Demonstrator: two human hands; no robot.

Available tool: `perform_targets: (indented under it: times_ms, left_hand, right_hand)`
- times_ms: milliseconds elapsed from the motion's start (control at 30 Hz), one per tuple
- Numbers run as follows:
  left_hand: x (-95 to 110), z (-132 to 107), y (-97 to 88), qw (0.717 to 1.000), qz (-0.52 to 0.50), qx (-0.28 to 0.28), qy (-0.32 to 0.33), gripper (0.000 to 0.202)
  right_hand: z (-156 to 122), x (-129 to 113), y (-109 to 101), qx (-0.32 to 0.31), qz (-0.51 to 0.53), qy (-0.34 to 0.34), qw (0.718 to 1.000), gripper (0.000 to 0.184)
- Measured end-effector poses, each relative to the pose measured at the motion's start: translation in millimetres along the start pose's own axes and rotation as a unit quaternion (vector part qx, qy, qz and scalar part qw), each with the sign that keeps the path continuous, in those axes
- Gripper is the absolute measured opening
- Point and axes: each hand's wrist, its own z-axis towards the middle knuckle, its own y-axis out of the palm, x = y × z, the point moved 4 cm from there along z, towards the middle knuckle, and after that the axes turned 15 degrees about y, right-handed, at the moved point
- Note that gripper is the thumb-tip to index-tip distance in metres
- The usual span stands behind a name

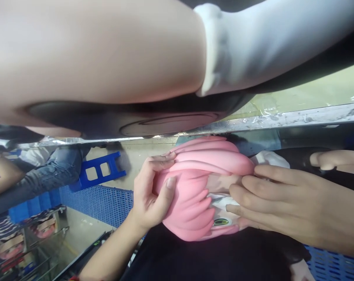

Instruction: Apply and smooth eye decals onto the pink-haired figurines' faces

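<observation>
A large figure's head with moulded pink hair [191, 187] lies sideways above my lap. My left hand [155, 191] grips the hair from the left, with the thumb on the near side and the fingers around the far side. On the face, a green and yellow eye [220, 221] shows below my right hand [279, 199]. The right fingers are bent and pressed together against the face. A crumpled white cloth [272, 159] shows behind that hand, and white also comes out by its fingertips. The fingertips' exact hold is partly hidden.
Close overhead, a big smooth skin-toned shape [106, 50] with a white cuff [215, 47] fills the top. A metal-edged bench [306, 119] runs behind. At left are a blue stool [102, 171], a person's jeans [48, 175], blue perforated panel [106, 203] and a rack [33, 246] with pink-haired heads.
</observation>
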Motion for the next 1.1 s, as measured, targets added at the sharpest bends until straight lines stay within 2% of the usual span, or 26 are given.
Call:
perform_targets:
  times_ms: [200, 333, 633, 867, 967, 1100]
  left_hand:
    - [0.8, 1.8, 0.4, 1.0, -0.008, 0.003, 0.001, 0.021]
    - [0.0, 1.8, 0.1, 1.0, -0.009, 0.005, 0.001, 0.022]
    - [-0.5, 0.6, -0.8, 1.0, -0.012, 0.014, -0.007, 0.021]
    - [1.2, 2.0, -0.5, 1.0, 0.005, 0.007, -0.012, 0.022]
    - [1.5, 2.0, -0.3, 1.0, 0.004, 0.008, -0.012, 0.022]
    - [0.9, 1.5, -0.9, 1.0, 0.021, 0.012, -0.011, 0.021]
  right_hand:
    - [7.3, 4.9, -7.3, 0.029, 0.0, -0.023, 0.999, 0.057]
    - [6.7, 6.4, -3.3, 0.007, -0.012, -0.046, 0.999, 0.062]
    - [-1.2, 6.0, -1.7, 0.017, 0.008, -0.073, 0.997, 0.062]
    - [11.2, 1.3, -3.4, 0.031, 0.001, -0.098, 0.995, 0.068]
    - [10.7, 0.4, -3.3, 0.028, 0.007, -0.113, 0.993, 0.065]
    - [0.6, 4.6, -4.8, 0.026, 0.015, -0.083, 0.996, 0.054]
